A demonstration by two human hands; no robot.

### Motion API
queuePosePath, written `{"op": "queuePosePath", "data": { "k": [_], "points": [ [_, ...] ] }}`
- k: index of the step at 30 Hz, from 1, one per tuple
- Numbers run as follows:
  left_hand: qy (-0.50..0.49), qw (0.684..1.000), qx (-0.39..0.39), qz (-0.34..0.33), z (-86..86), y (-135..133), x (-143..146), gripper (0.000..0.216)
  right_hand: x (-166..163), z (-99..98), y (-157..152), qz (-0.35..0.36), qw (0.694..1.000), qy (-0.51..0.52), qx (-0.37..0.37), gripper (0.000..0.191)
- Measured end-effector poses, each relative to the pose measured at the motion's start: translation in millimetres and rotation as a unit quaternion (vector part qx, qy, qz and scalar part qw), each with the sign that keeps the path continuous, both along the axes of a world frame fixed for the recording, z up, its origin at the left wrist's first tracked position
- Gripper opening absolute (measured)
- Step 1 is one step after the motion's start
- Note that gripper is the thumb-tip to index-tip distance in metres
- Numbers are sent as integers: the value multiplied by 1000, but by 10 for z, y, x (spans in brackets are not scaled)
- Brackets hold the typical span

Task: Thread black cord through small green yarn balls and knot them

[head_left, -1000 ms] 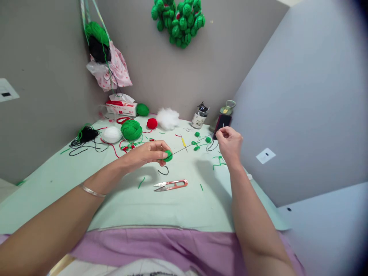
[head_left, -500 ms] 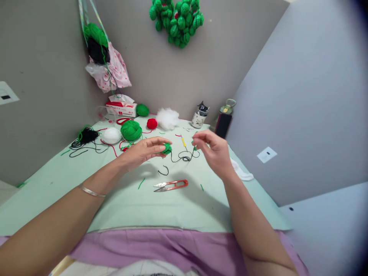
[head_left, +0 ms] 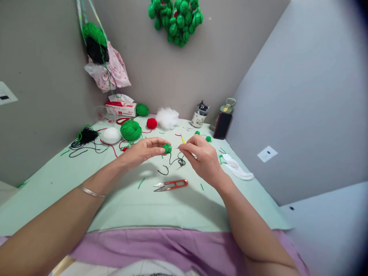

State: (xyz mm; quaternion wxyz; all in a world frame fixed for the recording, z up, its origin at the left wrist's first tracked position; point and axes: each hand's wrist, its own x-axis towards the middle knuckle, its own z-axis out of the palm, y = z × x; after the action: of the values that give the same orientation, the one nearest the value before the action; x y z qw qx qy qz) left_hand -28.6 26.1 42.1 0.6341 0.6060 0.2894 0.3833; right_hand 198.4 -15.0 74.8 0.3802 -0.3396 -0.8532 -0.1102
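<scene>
My left hand (head_left: 146,149) pinches a small green crocheted ball (head_left: 167,148) between thumb and fingertips. From the ball a dark strand of yarn (head_left: 170,159) runs down to a loose tangle on the table. Close on the right, my right hand (head_left: 201,155) has thumb and forefinger pressed together on a thin needle (head_left: 177,148), whose tip points at the ball. Behind the right fingers shows a yellow-handled crochet hook (head_left: 183,140), partly covered. Below both hands lie orange-handled thread snips (head_left: 172,185) with the blades apart.
Yarn balls in green (head_left: 131,130), white (head_left: 112,135) and red (head_left: 151,123) sit at the back left, near black yarn (head_left: 87,135). White stuffing (head_left: 167,118), a jar (head_left: 199,117) and a phone (head_left: 222,125) stand along the back. White cloth (head_left: 238,168) lies at right.
My right hand has moved left and slightly down, bringing the needle close to the green ball. Small green pieces behind it have come into view. My left hand stays nearly still.
</scene>
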Motion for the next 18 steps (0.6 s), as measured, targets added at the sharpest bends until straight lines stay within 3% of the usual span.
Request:
{"op": "queuePosePath", "data": {
  "k": [6,13,18],
  "points": [
    [21,1000,21,10,-12,-2,17,30,-30,-27,-9,6,999,4,-38,18],
    [5,999,40,3,-7,-26,32,28,-91,-75,-1,38,968,112,-223,12],
    [20,999,40,11,17,-71,65,27,-113,-111,37,56,950,157,-263,8]
  ]
}}
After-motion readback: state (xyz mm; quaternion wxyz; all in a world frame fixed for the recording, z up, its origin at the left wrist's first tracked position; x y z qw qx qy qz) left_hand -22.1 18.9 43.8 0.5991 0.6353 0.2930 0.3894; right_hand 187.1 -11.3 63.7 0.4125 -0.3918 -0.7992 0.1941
